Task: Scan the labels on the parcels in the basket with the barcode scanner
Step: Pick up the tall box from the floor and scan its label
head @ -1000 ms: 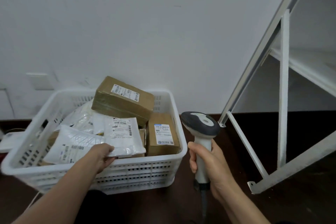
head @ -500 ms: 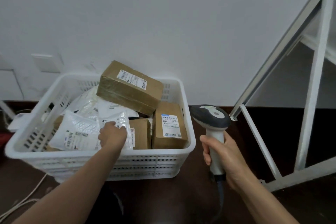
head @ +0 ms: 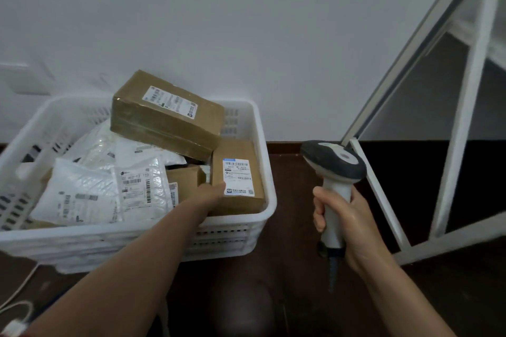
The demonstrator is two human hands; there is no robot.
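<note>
A white plastic basket (head: 264, 150) stands on the dark table, full of parcels. On top, a large brown box (head: 167, 120) lies tilted with its label up. White bubble mailers (head: 82, 194) with barcode labels fill the basket's left side. At the front right corner sits a small brown box (head: 242, 204) with a white label facing up. My left hand (head: 209, 195) grips that box at its near left edge, thumb on top and fingers hidden. To the right of the basket, my right hand (head: 339, 216) holds the barcode scanner (head: 332, 159) upright by its handle.
A white metal frame (head: 465, 117) slants up at the right, its foot on the table beside the scanner. White cables (head: 16, 301) lie at the lower left. A plain white wall (head: 246, 35) runs just behind the basket.
My left hand let go of the white mailer and moved right onto the small brown box. The scanner stayed in my right hand.
</note>
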